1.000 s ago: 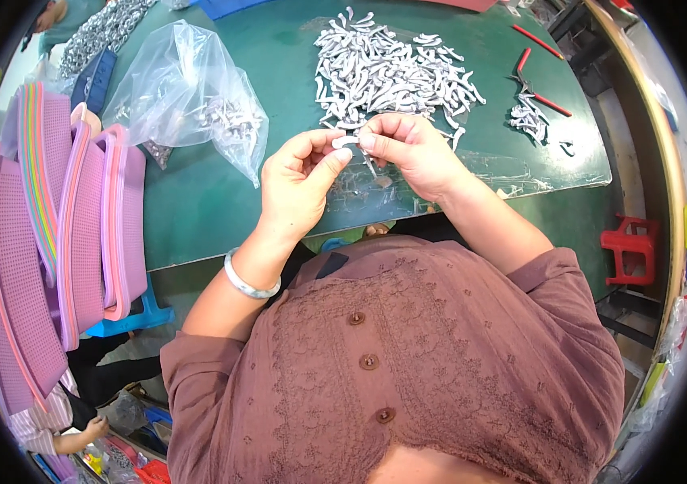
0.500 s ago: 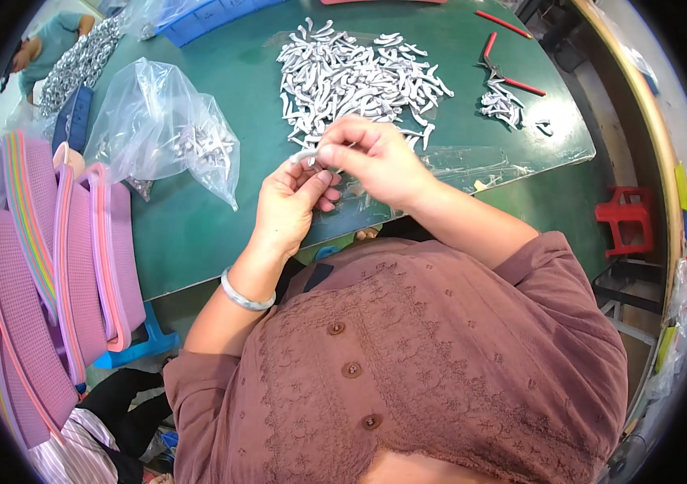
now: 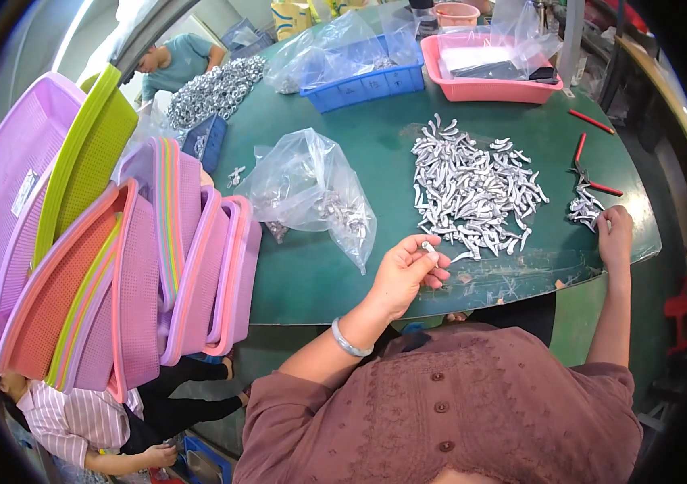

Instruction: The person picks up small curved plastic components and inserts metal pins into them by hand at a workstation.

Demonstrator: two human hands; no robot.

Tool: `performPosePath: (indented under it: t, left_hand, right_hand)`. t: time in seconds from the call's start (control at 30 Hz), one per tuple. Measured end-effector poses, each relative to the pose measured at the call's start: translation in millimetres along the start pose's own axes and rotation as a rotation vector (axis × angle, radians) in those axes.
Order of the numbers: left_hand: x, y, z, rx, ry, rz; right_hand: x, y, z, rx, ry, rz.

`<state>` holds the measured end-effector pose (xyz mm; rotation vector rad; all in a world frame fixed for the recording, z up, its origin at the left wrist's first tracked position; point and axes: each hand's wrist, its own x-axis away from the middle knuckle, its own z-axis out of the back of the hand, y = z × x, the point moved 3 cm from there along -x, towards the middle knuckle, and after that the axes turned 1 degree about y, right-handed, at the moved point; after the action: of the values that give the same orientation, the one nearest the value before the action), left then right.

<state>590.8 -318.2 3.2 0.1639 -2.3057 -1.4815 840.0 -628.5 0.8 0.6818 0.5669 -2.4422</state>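
Note:
My left hand (image 3: 410, 276), with a pale bangle (image 3: 350, 339) on its wrist, is raised over the table's near edge. Its thumb and fingers pinch a small silvery metal piece (image 3: 429, 247). Just beyond it spreads a large heap of curved silvery-white metal pieces (image 3: 476, 189). My right hand (image 3: 616, 234) reaches to the table's right side, fingertips down beside a small pile of silvery pieces (image 3: 584, 206). Its fingers are drawn together; what they hold, if anything, is hidden. Red-handled pliers (image 3: 580, 153) lie against that pile.
A clear plastic bag (image 3: 303, 181) of metal parts lies left of the heap. Blue (image 3: 368, 89) and pink (image 3: 493, 90) bins stand at the back. Stacked baskets (image 3: 130, 282) crowd the left. A metal-ring pile (image 3: 214, 90) lies far left. Two people (image 3: 178, 64) (image 3: 77, 415) are nearby.
My hands have parted: the right has moved away to the small pile at the right, while the left keeps a metal piece. The view has shifted, showing more of the left and back.

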Motion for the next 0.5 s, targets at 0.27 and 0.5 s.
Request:
performPosePath:
  t: [0.27, 0.5]
  left_hand:
    - [5, 9, -11, 0.106, -0.043, -0.086]
    - [12, 15, -26, 0.088, -0.042, -0.126]
  right_hand:
    - [-11, -49, 13, -0.09, 0.147, 0.09]
    - [10, -183, -1, -0.976, -0.351, 0.282]
